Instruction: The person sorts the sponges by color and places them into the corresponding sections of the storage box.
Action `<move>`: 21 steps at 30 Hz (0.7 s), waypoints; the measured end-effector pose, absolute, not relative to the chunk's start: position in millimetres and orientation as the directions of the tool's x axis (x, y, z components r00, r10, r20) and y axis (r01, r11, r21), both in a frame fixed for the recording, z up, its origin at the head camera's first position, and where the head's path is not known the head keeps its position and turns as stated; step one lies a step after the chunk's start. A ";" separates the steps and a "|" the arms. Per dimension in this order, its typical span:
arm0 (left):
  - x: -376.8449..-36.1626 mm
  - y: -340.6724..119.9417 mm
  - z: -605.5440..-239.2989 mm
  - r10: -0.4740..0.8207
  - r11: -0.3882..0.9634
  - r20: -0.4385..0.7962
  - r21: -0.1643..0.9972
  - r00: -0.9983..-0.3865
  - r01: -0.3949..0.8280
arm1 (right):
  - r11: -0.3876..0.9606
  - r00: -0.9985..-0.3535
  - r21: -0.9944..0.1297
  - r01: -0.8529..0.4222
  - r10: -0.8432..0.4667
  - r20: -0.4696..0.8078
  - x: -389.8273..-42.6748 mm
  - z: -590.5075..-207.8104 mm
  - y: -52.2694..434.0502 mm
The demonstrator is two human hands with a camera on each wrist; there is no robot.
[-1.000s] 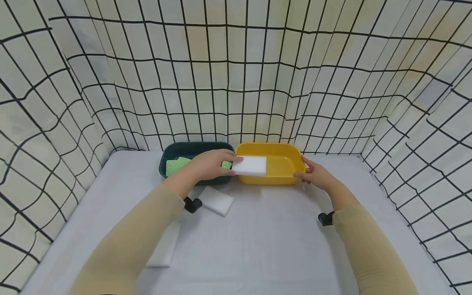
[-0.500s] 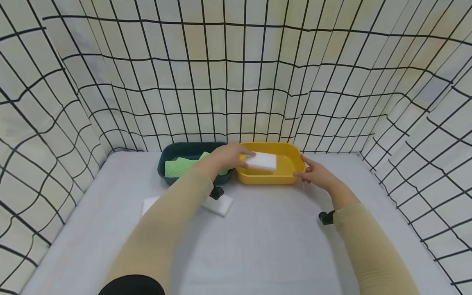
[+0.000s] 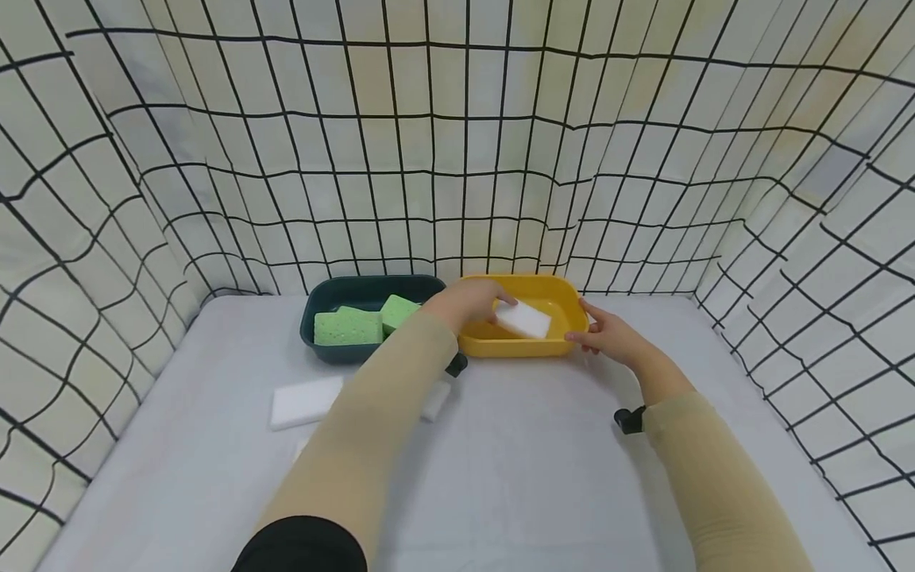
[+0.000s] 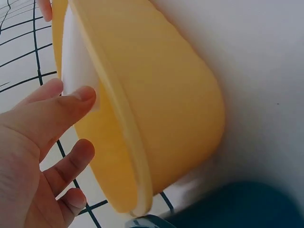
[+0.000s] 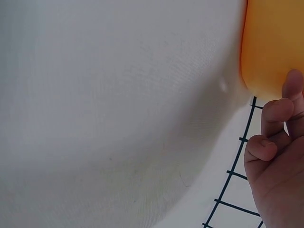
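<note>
Grid-patterned cloth walls [image 3: 457,159] on three sides, black lines on pale ground, around a grey table [image 3: 529,477].

At the back of the table, two tubs side by side, close together: green tub [image 3: 325,298] on the left, yellow tub [image 3: 565,295] on the right. Inside the green tub, two green sponges [image 3: 348,327], one flat, one leaning beside it.

Left hand [image 3: 468,303] reaching over the left rim of the yellow tub, pinching a white sponge [image 3: 524,318] at its near end, thumb on top and fingers below. White sponge tilted, inside the yellow tub, low over the bottom; cannot tell if touching the bottom. From the left wrist view, white sponge [image 4: 76,61] behind the yellow rim [image 4: 156,109], thumb and one finger on it, the other fingers [image 4: 71,166] loosely bent and free.

Right hand [image 3: 608,338] at the right end of the yellow tub, fingertips touching the outer wall, fingers gently curved and not gripping. From the right wrist view, one fingertip [image 5: 295,84] against the yellow wall [image 5: 270,42], other fingers curled a little.

On the table in front of the green tub, one more white sponge [image 3: 306,401] lying flat. Another white piece [image 3: 436,400] just right of it, mostly hidden under the left sleeve [image 3: 372,429]. Both sleeves beige, with a black strap [image 3: 627,419] at the right wrist.
</note>
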State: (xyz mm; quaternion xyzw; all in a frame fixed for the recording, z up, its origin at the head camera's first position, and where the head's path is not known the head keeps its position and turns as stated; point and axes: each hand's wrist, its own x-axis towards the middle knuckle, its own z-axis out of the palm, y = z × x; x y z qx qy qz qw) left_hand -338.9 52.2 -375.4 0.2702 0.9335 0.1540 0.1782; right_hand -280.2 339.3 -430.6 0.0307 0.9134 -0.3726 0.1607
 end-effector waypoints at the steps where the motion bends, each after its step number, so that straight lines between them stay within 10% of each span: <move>1: -338.4 54.3 -373.8 0.559 0.807 -0.249 0.381 -0.791 0.451 | 0.720 -0.946 -0.671 0.176 -0.065 -0.317 -280.1 -430.7 339.3; 21: -348.9 66.2 -380.7 0.401 0.886 -0.368 0.388 -0.839 0.254 | 0.719 -0.944 -0.672 0.177 -0.068 -0.322 -279.3 -429.0 340.1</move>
